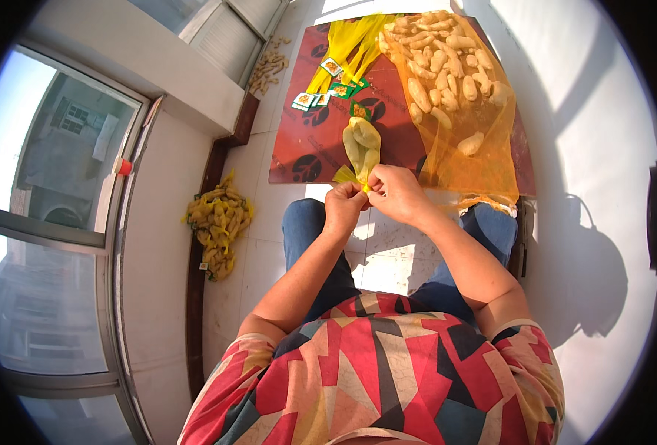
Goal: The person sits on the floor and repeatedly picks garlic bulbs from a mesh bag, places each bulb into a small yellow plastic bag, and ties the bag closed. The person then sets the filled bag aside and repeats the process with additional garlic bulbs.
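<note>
A small yellow mesh bag [361,146] filled with pale ginger-like roots lies at the front edge of a red printed board [306,142]. Its gathered neck is pinched between the fingertips of my left hand [344,207] and my right hand [398,192], which meet just off the board's edge. Loose mesh fans out above my left hand. At the bag's far end sits a green picture label [360,110]. Farther back, several flat yellow mesh bags [356,41] lie with picture labels [304,100] at their near ends.
A large orange mesh sack [467,172] with many roots [450,61] covers the board's right side. Filled yellow mesh bags [220,219] are heaped on the floor at left, by the wall. Loose roots [269,67] lie on the floor beyond. My knees [305,222] are under the near edge.
</note>
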Available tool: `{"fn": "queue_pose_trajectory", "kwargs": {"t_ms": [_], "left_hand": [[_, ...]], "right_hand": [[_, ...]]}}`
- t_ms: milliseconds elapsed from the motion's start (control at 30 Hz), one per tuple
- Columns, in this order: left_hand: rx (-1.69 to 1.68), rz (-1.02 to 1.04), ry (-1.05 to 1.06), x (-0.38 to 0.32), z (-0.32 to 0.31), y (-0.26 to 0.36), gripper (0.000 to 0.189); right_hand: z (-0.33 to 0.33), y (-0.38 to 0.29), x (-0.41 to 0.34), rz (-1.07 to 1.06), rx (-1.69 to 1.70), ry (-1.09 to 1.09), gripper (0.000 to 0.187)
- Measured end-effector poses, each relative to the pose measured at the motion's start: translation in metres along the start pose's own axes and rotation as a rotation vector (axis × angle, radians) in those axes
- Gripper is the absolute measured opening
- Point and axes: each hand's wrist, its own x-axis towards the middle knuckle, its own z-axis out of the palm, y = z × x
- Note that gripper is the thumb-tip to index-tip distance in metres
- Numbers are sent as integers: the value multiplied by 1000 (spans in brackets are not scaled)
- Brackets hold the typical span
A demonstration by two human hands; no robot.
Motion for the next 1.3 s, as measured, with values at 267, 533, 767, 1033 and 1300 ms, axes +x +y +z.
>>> {"fn": "queue_pose_trajectory", "kwargs": {"t_ms": [267,533,767,1033,1300], "left_hand": [[65,20,49,1,8,4,8],[-79,-38,-32,-1,1,6,8],[-36,-66,-89,5,-13,11,6],[-769,-470,-456,13,-32,11,10],[-985,-478,-390,8,-27,1,12]], "right_hand": [[0,-8,-2,8,-155,7,12],[11,-9,-3,-54,-341,31,17],[0,-7,5,-132,-301,53,17],[-11,-10,12,-76,-154,-33,13],[3,0,9,-143,-54,66,12]]}}
